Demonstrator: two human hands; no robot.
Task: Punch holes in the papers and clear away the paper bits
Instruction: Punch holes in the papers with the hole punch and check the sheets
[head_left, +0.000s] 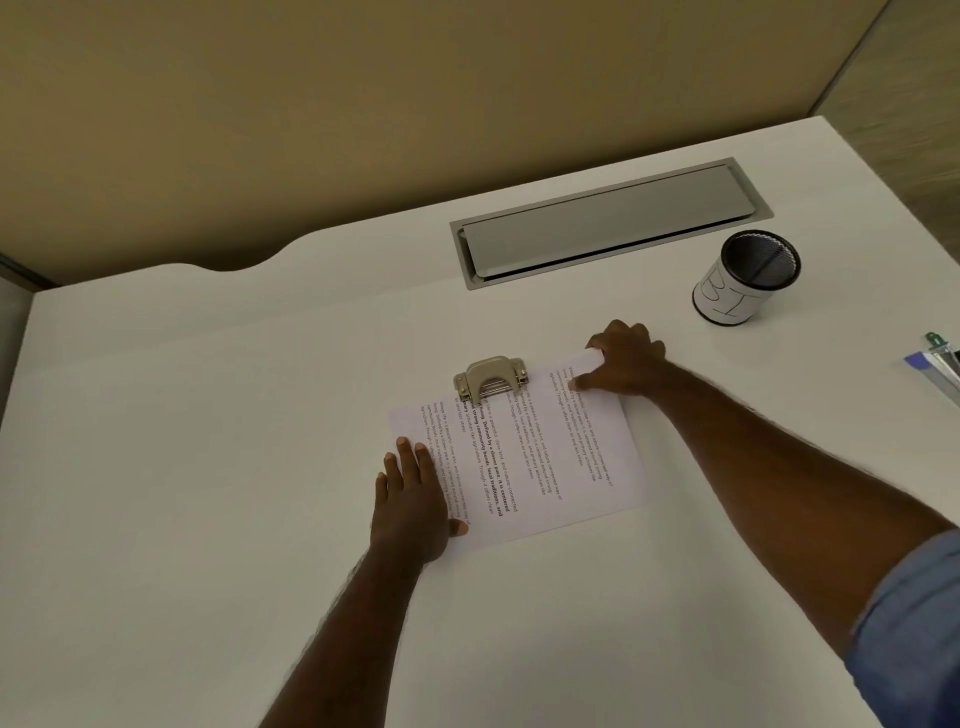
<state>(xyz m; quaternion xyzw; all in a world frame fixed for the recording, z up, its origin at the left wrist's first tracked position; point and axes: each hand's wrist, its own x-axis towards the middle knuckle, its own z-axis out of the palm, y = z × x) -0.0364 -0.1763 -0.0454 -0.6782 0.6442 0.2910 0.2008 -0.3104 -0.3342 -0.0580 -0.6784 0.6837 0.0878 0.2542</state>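
Right now the person is lining up the printed papers (524, 457) in the hole punch (490, 381), so the step in hand looks like positioning rather than punching. The sheets are lying flat on the white desk (208, 415), turned at an angle, with their far edge tucked into the mouth of the metal two-hole punch, which is sitting on that edge about midway along it.

The left hand (413, 499) is resting flat on the near-left part of the papers, fingers straight and spread, thumb lying along the sheet; it is pressing down, not gripping. The right hand (626, 358) is holding the far-right corner of the stack, fingers curled over the edge and thumb on the printed face, pinching that corner.

Neither hand is on the punch lever, so no hole seems to be going in at this moment, and no paper bits are showing on the desk.

Judging from this, the next move is calling for one hand to be freeing itself and pressing the lever down while the other is keeping the sheets from sliding out of the slot.

Off to the right, a mesh pen cup (748, 278) wrapped in a handwritten paper label is standing well apart from the papers, behind which a closed metal cable hatch (608, 223) is set into the desk.
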